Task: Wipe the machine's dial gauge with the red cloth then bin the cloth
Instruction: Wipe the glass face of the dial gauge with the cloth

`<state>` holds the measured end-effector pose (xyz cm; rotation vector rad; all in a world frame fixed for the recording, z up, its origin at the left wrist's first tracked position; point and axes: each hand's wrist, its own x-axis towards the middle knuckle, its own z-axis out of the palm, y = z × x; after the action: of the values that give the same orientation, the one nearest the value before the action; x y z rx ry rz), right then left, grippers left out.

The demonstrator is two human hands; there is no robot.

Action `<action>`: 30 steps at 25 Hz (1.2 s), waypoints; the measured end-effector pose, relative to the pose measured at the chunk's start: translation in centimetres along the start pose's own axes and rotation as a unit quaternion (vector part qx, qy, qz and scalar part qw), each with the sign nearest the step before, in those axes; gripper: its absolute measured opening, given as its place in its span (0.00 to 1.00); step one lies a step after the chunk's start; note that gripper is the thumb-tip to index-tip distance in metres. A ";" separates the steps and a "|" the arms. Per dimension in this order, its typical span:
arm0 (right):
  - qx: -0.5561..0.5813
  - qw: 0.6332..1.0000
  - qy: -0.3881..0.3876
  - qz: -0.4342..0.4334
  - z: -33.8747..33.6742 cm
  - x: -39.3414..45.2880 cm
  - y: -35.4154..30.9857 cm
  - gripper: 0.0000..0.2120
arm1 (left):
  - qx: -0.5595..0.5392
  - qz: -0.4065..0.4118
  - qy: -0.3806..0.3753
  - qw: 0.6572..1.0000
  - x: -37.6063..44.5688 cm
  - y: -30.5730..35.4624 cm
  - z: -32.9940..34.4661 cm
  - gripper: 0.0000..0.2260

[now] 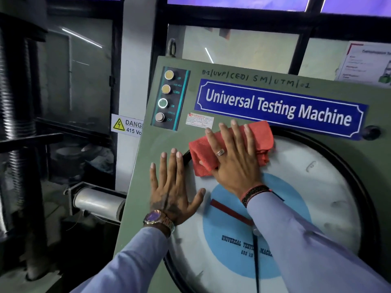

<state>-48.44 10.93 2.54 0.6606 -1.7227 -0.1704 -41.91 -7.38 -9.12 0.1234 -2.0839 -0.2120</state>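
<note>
Red cloth (230,146) pressed flat against the upper left of a round dial gauge (306,187) on a green testing machine (169,140).

Seen from the head camera, the right hand (234,159) lies palm-down on the folded cloth, fingers (224,136) spread and straight, thumb tucked at the cloth's lower edge, not clenched. The left hand (171,187) rests open and flat on the panel beside the gauge's black rim, holding nothing. A blue nameplate (281,106) sits just above the cloth.
</note>
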 end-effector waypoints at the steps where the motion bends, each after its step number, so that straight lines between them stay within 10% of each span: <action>1: -0.006 1.000 0.019 0.002 0.2 -0.4 0.1 0.40 | 0.001 0.001 0.004 1.000 0.4 0.3 -0.3 0.51; 7: 0.050 0.992 0.107 -0.032 0.6 -0.4 0.4 0.42 | 0.029 0.000 0.004 1.000 1.2 -0.3 -2.1 0.53; 12: 0.101 0.990 0.014 -0.103 -0.5 0.0 2.5 0.64 | 0.059 0.029 -0.002 0.998 1.5 -1.8 -2.9 0.56; 24: 0.291 0.937 0.159 0.115 -3.8 4.6 0.7 0.23 | 0.084 0.008 -0.020 0.996 3.9 -2.5 -8.4 0.52; 30: 0.156 0.954 0.237 0.099 -6.1 7.6 0.2 0.32 | 0.094 0.010 -0.008 0.995 5.0 -2.4 -12.3 0.53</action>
<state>-43.68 8.62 10.69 0.6863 -1.3438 0.3832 -33.68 -11.86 0.63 0.2152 -2.1171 -0.0044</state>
